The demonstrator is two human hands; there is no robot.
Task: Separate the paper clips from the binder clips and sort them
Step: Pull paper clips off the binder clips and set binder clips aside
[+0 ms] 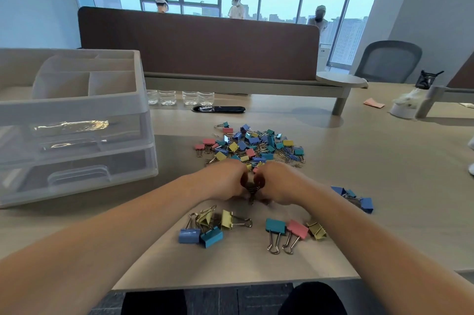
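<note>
I am watching both hands meeting at the centre of the frame, knuckles towards me: the left hand (225, 181) and the right hand (279, 182) are curling their fingers around a small dark metal tangle (252, 190) held between them, and I cannot tell whether it is paper clips or a binder clip's wire. The mixed pile (254, 145) is lying on the tabletop (384, 160) just above the hands, with loose paper clips (288, 157) showing along its right edge. Separated binder clips are sitting in three groups: one at lower centre-left (205, 227), one at lower centre-right (292, 231), and a blue group (356, 199) right of the right wrist. A translucent drawer organiser (77, 119) is standing at the left.
</note>
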